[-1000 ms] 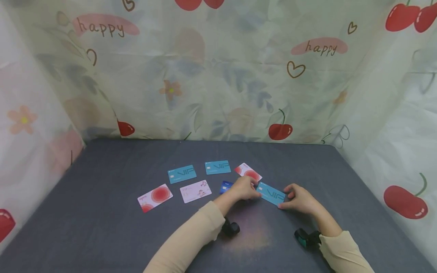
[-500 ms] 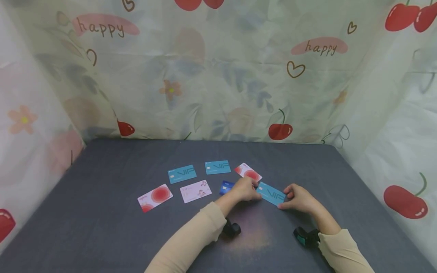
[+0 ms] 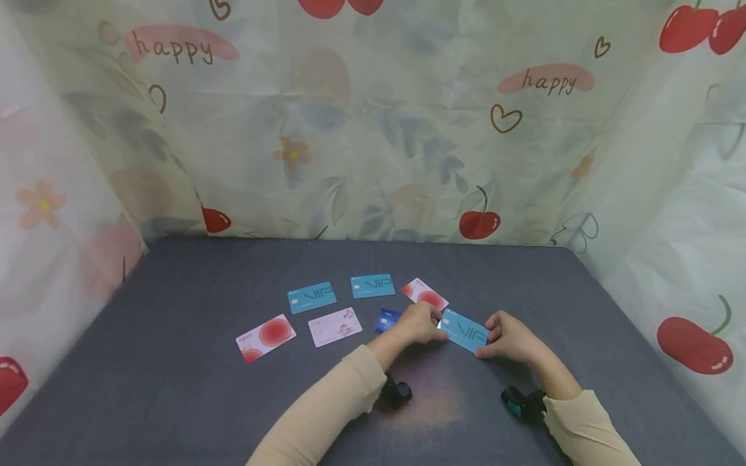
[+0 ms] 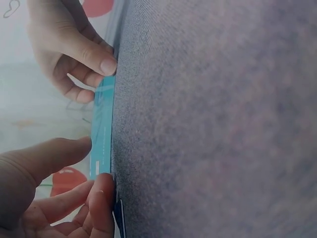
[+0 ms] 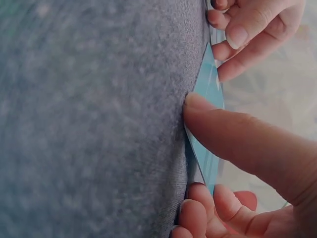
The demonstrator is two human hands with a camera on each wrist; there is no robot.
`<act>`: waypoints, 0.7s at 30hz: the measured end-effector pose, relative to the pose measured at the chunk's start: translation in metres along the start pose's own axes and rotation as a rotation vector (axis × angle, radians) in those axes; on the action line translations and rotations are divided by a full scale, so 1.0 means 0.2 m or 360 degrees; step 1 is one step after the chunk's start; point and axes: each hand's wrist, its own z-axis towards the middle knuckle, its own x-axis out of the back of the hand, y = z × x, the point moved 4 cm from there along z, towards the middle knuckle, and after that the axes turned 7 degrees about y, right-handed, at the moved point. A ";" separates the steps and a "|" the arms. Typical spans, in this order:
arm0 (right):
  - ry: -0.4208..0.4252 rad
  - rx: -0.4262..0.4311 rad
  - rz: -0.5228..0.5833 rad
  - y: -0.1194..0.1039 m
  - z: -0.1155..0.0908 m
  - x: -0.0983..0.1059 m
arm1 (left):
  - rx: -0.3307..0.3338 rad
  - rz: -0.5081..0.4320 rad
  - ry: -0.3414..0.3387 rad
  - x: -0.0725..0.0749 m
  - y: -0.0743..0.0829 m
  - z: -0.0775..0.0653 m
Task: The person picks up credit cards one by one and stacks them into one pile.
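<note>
A teal VIP card (image 3: 464,331) lies between my two hands, its face up and its long side slanting down to the right in the head view. My left hand (image 3: 415,322) grips the left end, index finger near the far corner and thumb near the close one. Thumb and fingers of my right hand (image 3: 511,338) hold the opposite end. Seen low from the wrists, the teal card (image 5: 210,148) is tilted close over the cloth. Partly behind my left hand are a dark blue card (image 3: 386,320) and a pink card with red circles (image 3: 428,296).
Two more teal VIP cards (image 3: 311,298) (image 3: 373,286) lie at the back of the dark grey table (image 3: 192,401). A pale pink card (image 3: 335,327) and another red-circle card (image 3: 265,338) are to the left. Patterned curtains (image 3: 350,129) enclose the back and sides.
My hands stay almost in place, both on the teal card. Its left end appears a touch higher than before; the other cards have not moved.
</note>
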 end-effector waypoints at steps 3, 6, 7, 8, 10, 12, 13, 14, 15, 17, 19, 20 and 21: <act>0.0001 -0.0019 -0.0004 -0.01 0.00 0.00 | -0.0007 0.0008 0.0004 0.00 0.00 0.00; 0.0010 -0.0017 -0.0002 -0.02 0.00 0.00 | -0.0010 0.0022 0.0003 0.01 0.00 0.00; 0.0013 -0.0003 -0.0003 -0.03 -0.01 0.01 | -0.0011 0.0020 0.0005 0.01 0.00 0.00; 0.0019 -0.0004 -0.0001 -0.03 -0.01 0.01 | -0.0010 0.0019 0.0005 0.01 0.00 0.00; 0.0033 0.0011 -0.0001 -0.04 -0.01 0.02 | -0.0003 0.0000 0.0010 0.02 0.00 0.00; 0.0045 0.0031 -0.0005 -0.05 -0.01 0.02 | 0.0011 -0.0028 0.0019 0.03 0.00 0.00; 0.0050 0.0031 -0.0003 -0.05 -0.01 0.03 | 0.0020 -0.0046 0.0018 0.04 0.00 -0.01; 0.0054 0.0026 0.0001 -0.06 -0.01 0.03 | 0.0028 -0.0059 0.0016 0.04 -0.01 -0.01; 0.0056 0.0029 0.0001 -0.06 -0.01 0.03 | 0.0025 -0.0071 0.0022 0.04 -0.01 -0.01; 0.0055 0.0024 0.0008 -0.07 -0.01 0.03 | 0.0021 -0.0094 0.0033 0.05 -0.01 -0.01; 0.0058 0.0015 0.0014 -0.09 -0.01 0.04 | 0.0014 -0.0117 0.0043 0.06 -0.02 -0.02; 0.0057 0.0029 0.0015 -0.10 -0.01 0.04 | 0.0009 -0.0126 0.0049 0.07 -0.03 -0.02; 0.0059 0.0032 0.0017 -0.11 -0.01 0.04 | 0.0000 -0.0137 0.0054 0.07 -0.03 -0.02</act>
